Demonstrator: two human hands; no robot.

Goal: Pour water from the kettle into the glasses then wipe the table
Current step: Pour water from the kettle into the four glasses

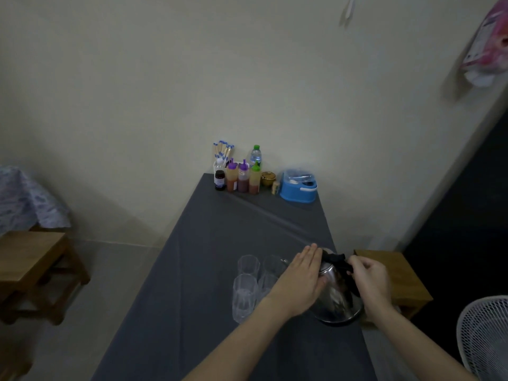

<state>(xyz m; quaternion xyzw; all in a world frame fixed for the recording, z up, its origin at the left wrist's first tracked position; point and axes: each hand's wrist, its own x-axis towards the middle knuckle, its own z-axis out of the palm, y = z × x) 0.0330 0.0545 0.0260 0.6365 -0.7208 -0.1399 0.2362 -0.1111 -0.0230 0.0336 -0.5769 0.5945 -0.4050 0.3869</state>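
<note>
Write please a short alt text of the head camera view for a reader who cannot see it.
A person's left hand rests flat on a steel kettle while the right hand grips its black handle, beside four clear glasses on a grey table. Sauce bottles and a blue box stand at the far end.

Dim room, plain cream wall (137, 78), pale tiled floor (110, 284), wooden stool (35, 259) left, white fan (486, 336) right

Single head-worn wide-angle view, looking forward and down along the long grey-clothed table (209, 270) toward the cream wall (165, 78); near end closest, edges bowed.
</note>
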